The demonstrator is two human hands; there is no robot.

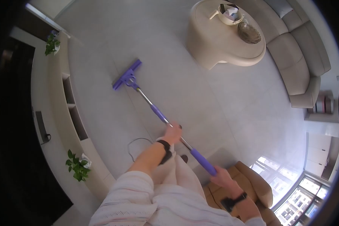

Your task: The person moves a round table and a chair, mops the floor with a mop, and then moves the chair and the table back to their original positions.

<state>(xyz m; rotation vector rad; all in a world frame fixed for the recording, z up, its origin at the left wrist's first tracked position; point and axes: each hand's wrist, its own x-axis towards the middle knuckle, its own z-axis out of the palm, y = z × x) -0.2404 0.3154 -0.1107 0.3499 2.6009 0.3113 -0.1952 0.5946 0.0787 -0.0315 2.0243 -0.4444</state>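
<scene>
A mop with a purple head (127,74) rests on the grey tiled floor, left of the middle of the view. Its metal pole (145,96) runs down to the right and has purple grips. My left hand (173,133) is wrapped round the pole about midway, just below the upper purple sleeve. Near the pole's end, my right hand (223,177) holds the lower purple grip (203,162). Both wrists wear black bands.
A rounded cream table (203,41) with a pot and a glass bowl stands ahead, beside a grey sofa (290,56). Along the left runs a low cabinet (58,94) with plants. A brown chair (248,184) is close on my right. A thin cable (133,140) lies on the floor.
</scene>
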